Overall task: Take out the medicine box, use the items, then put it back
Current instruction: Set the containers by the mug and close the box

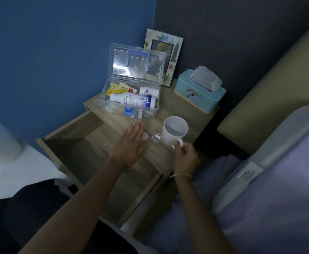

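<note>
Nearby, open medicine box, pill cap beside mug, tissue box behind.

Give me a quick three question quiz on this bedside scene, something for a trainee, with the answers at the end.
1. True or false: the medicine box lid is shut.
2. Which hand holds the white mug by its handle?
A. left
B. right
C. neither
3. Fill in: the small cap beside the mug holds ___ white pills.

Key:
1. False; the lid stands open.
2. B; the right hand has its fingers on the handle, while the left hand is flat and open.
3. Two.
</note>
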Demonstrator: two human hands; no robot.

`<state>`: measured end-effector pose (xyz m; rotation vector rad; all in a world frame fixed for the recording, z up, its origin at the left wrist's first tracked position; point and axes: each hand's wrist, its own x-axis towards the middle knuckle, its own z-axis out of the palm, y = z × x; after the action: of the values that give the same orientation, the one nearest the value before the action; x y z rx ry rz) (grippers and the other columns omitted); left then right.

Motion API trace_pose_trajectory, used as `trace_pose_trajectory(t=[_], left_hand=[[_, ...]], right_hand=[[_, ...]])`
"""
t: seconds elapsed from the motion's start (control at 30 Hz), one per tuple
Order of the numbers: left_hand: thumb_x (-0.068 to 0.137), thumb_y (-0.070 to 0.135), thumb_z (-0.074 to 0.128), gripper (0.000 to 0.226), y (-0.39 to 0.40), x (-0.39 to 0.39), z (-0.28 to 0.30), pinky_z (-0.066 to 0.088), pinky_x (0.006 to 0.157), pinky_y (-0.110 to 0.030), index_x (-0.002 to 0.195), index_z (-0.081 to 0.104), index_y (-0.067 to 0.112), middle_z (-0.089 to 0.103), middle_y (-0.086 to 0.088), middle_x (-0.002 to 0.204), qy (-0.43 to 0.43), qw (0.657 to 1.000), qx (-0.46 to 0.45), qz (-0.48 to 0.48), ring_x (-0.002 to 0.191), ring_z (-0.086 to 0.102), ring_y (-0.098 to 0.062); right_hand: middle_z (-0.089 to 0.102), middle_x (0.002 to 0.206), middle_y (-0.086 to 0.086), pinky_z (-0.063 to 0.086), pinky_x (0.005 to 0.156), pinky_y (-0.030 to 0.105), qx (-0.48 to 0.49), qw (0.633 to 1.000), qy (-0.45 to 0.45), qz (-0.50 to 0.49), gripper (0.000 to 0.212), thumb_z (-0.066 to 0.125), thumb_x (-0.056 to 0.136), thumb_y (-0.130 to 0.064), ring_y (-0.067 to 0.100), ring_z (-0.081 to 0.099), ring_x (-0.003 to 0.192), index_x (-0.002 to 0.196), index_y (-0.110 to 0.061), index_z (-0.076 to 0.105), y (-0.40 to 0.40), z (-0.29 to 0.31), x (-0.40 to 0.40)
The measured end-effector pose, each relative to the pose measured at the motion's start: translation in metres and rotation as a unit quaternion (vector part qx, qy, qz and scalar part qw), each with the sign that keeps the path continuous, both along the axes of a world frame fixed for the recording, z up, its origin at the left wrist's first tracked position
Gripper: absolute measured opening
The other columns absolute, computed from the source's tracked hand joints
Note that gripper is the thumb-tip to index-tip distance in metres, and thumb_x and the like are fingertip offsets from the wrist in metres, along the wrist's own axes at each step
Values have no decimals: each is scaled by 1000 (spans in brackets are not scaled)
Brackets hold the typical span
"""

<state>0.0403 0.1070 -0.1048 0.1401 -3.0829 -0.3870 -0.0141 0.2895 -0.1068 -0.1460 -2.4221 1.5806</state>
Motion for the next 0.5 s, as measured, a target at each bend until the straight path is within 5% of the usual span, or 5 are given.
trace_pose_trajectory(t=[0.23,0.4,0.5], left_hand=[[99,36,33,67,1,3,9,1,121,-39,150,-4,13,-6,-8,161,20,1000,14,13,148,-6,-22],[101,39,26,60,0,6,19,1,119,-41,151,2,15,-1,-9,161,41,999,2,31,149,-1,-23],[101,39,28,59,-3,8,25,5,120,-41,151,11,14,6,-9,161,66,997,7,40,149,5,-24]], right_hand=[[68,111,6,53,85,32,-47,998,-32,11,42,76,77,-32,17,64,102,111,-15,57,-4,3,4],[50,134,12,42,95,29,3,996,76,41,50,69,83,-32,23,48,123,126,-15,51,-11,15,7],[45,141,9,48,99,40,8,986,131,98,43,64,87,-32,22,44,130,126,-22,49,-23,28,5]])
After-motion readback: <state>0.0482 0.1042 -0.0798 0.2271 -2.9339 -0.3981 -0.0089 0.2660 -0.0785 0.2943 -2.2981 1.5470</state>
